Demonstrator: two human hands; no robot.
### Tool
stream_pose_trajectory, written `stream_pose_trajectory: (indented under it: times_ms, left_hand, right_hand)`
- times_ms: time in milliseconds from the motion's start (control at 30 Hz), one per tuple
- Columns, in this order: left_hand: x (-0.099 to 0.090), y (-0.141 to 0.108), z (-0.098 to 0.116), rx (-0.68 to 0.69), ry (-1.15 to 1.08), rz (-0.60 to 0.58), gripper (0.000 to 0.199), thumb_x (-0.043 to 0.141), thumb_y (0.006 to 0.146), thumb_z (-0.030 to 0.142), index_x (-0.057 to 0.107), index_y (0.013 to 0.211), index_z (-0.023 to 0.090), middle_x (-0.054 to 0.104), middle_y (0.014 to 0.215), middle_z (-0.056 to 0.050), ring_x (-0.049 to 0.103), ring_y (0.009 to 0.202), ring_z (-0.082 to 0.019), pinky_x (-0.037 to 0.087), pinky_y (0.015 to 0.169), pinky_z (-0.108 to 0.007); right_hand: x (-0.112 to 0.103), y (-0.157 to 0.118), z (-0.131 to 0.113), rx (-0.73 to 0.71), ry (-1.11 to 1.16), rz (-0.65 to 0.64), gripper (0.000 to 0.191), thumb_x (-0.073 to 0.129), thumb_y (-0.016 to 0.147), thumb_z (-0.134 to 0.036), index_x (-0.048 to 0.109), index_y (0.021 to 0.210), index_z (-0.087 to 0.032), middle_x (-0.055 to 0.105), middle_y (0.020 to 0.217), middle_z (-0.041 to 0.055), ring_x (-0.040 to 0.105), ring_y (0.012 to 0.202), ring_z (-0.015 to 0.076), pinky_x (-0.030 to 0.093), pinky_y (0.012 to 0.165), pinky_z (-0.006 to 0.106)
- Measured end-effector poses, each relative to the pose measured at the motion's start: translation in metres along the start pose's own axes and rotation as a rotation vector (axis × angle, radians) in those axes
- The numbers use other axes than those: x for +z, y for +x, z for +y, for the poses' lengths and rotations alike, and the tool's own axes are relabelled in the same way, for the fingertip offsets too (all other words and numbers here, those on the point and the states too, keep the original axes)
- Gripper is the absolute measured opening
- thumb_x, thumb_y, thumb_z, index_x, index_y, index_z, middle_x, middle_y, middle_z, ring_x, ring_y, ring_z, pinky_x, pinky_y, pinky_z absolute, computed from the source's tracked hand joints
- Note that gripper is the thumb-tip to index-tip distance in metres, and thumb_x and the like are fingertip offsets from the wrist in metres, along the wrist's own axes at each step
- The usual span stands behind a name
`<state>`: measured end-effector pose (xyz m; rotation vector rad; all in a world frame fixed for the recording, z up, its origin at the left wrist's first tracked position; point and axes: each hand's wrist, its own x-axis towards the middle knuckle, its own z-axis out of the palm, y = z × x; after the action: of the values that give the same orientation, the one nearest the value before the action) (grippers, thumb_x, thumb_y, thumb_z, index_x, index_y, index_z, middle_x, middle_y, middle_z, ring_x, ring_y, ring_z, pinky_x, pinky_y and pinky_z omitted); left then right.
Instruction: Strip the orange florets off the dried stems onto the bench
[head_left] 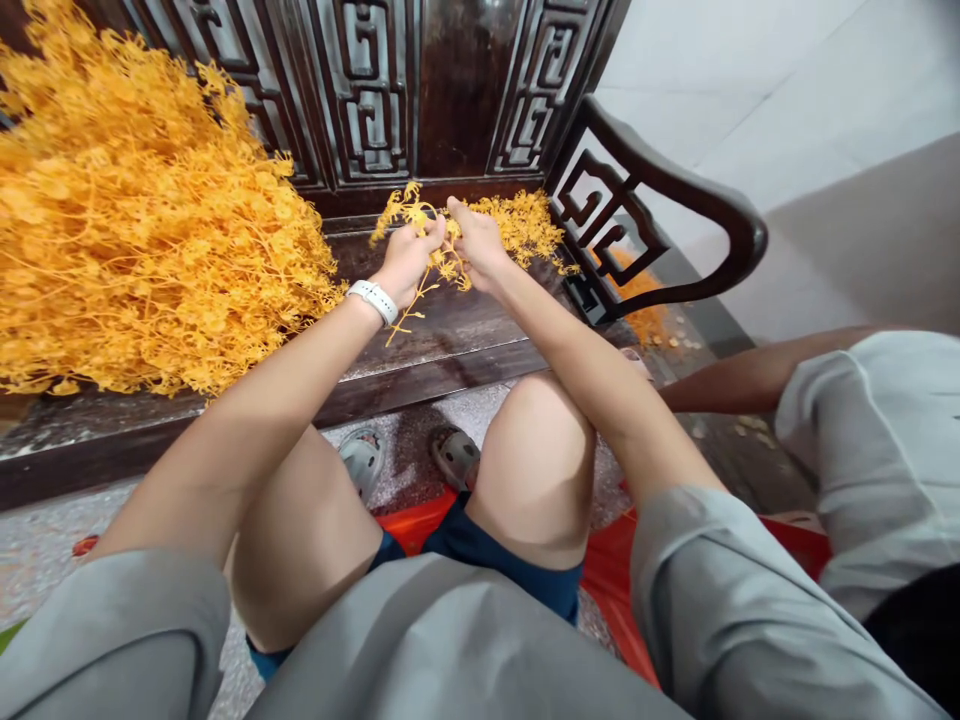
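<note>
Both hands are close together over the dark wooden bench seat (480, 325). A yellow artificial flower sprig (409, 312) runs between them, its thin stem hanging below toward the bench's front edge. My left hand (409, 258), with a white watch on the wrist, is closed on the sprig. Closed fingers of my right hand (478, 243) meet the sprig's branches from the other side, the thumb pointing up. Just behind my right hand lies a small heap of yellow sprigs (529, 222). To the left rises a large pile of the same sprigs (150, 220).
A carved backrest (367, 90) stands behind the bench, and a curved armrest (697, 210) closes its right end. Orange bits (645, 300) lie on the floor beyond it. Another person's grey sleeve (885, 440) is at the right. Under me is a red plastic stool (615, 580).
</note>
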<state>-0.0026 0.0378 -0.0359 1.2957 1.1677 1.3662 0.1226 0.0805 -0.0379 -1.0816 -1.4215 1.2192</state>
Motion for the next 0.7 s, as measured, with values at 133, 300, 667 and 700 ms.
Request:
stream_pose_trajectory:
  times_ms: [133, 300, 667, 700]
  left_hand:
    - [-0.001, -0.001, -0.001, -0.059, -0.057, 0.023, 0.034, 0.071, 0.104, 0.027, 0.056, 0.075, 0.020, 0.062, 0.075, -0.002, 0.058, 0.070, -0.014, 0.055, 0.077, -0.028]
    - [-0.004, 0.000, -0.007, -0.023, -0.016, 0.011, 0.037, 0.081, 0.095, 0.011, 0.057, 0.068, 0.018, 0.058, 0.069, 0.001, 0.051, 0.064, -0.012, 0.047, 0.072, -0.028]
    - [-0.011, 0.002, -0.001, -0.090, -0.321, -0.127, 0.038, 0.076, 0.102, 0.050, 0.060, 0.085, 0.019, 0.064, 0.082, -0.003, 0.066, 0.078, -0.017, 0.056, 0.077, -0.029]
    - [-0.010, 0.001, 0.002, -0.108, -0.336, -0.121, 0.040, 0.075, 0.102, 0.054, 0.060, 0.087, 0.020, 0.065, 0.084, -0.004, 0.068, 0.080, -0.018, 0.057, 0.076, -0.029]
  right_hand:
    - [0.006, 0.004, 0.001, -0.044, -0.032, 0.093, 0.077, 0.044, 0.087, -0.101, 0.045, 0.082, -0.025, 0.044, 0.071, 0.0004, 0.061, 0.077, 0.0192, 0.059, 0.066, 0.034]
    - [0.009, 0.002, 0.000, -0.191, -0.287, 0.139, 0.071, 0.044, 0.097, -0.091, 0.045, 0.075, -0.024, 0.046, 0.076, 0.0024, 0.059, 0.085, 0.0200, 0.061, 0.081, 0.036]
    - [0.014, -0.010, -0.025, 0.026, -0.055, 0.055, 0.071, 0.053, 0.090, -0.094, 0.035, 0.078, -0.026, 0.031, 0.062, -0.0061, 0.039, 0.054, 0.0116, 0.037, 0.047, 0.024]
    - [0.013, -0.011, -0.029, 0.045, -0.038, 0.031, 0.071, 0.055, 0.089, -0.094, 0.035, 0.079, -0.026, 0.030, 0.062, -0.0066, 0.037, 0.053, 0.0110, 0.034, 0.045, 0.024]
